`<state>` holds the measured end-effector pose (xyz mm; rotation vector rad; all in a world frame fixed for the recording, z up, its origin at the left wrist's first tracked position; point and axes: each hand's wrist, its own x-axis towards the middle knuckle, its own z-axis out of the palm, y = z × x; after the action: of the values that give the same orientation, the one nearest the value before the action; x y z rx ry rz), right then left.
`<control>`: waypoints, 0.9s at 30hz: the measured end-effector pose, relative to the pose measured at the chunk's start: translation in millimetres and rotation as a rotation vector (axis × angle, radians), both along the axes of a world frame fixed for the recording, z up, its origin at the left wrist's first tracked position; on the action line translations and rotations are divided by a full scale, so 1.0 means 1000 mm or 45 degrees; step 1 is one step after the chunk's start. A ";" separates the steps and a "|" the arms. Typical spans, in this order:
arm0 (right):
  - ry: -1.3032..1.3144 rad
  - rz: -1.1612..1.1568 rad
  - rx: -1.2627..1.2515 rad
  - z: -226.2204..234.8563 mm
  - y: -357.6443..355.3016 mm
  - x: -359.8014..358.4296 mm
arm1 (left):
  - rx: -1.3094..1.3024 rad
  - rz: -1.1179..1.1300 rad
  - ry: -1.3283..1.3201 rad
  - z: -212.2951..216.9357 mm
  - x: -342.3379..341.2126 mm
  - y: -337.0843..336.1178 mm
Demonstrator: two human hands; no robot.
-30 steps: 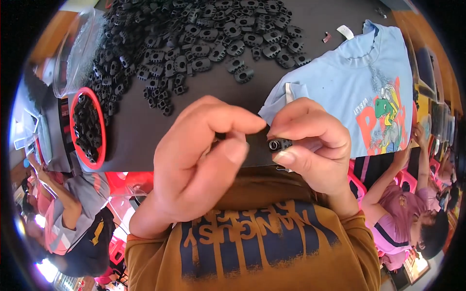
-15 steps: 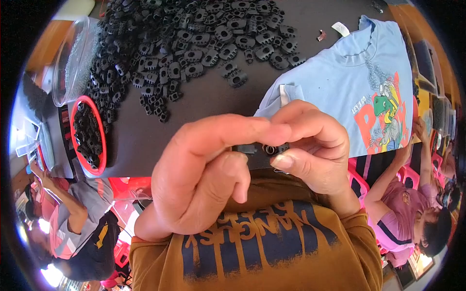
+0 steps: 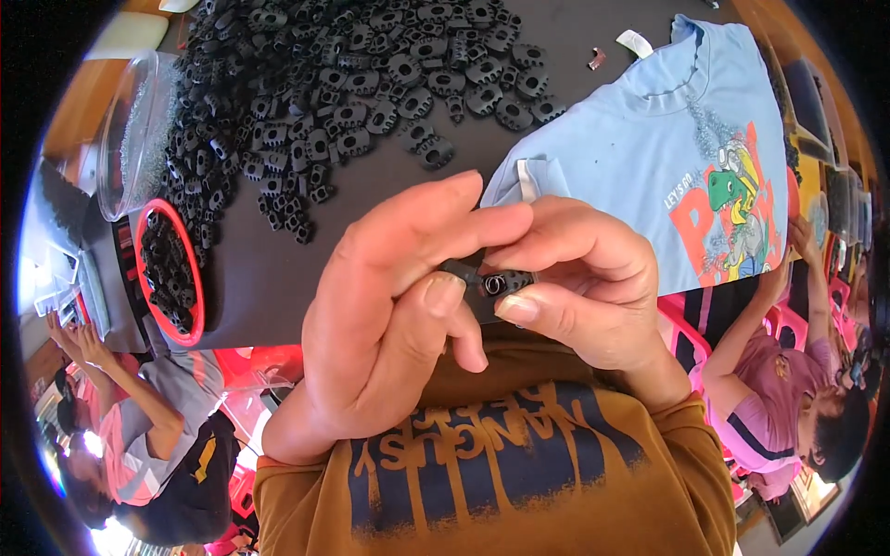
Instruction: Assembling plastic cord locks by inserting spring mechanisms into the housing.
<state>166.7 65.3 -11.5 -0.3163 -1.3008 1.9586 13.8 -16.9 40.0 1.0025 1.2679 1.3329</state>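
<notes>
Close in front of my body, both hands meet over a small black plastic hair claw clip. My left hand point(image 3: 371, 324) pinches one clip half point(image 3: 458, 271) with its thumb; the index and middle fingers arch above it. My right hand point(image 3: 593, 287) grips the other clip half point(image 3: 521, 279) between thumb and forefinger. A small coiled metal spring point(image 3: 494, 284) shows at the end of that half, facing left. The two halves lie nearly end to end; whether they are joined I cannot tell. Fingers hide part of both.
A large heap of black clip halves point(image 3: 371, 83) spreads over the dark table point(image 3: 371, 176). Left stand a red-rimmed basket point(image 3: 197, 310) of black pieces and a clear tub point(image 3: 130, 139) with springs. Right lies a light blue T-shirt point(image 3: 612, 148) with springs on it. People point(image 3: 769, 371) sit at both sides.
My left fingers have lifted and spread apart a little above the clip. The right hand has shifted slightly left, and the spring now shows more plainly.
</notes>
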 end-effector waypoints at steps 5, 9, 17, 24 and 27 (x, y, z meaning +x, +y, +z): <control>0.057 -0.013 -0.030 -0.001 -0.004 0.000 | -0.002 -0.009 -0.031 0.000 0.000 0.002; 0.112 0.003 -0.124 0.000 -0.004 0.000 | 0.039 -0.004 0.003 -0.003 0.002 0.003; 0.175 0.047 -0.128 0.000 -0.003 -0.001 | 0.113 0.026 0.227 -0.008 0.003 0.005; -0.026 -0.022 0.014 0.002 -0.001 0.000 | 0.122 -0.044 0.299 -0.008 -0.002 0.004; -0.080 -0.042 0.023 0.004 -0.002 0.000 | 0.166 -0.097 0.362 -0.007 -0.002 0.006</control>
<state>166.3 63.5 -7.5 -0.3905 -1.3437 1.9225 11.8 -11.3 32.7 1.3563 1.3492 1.2578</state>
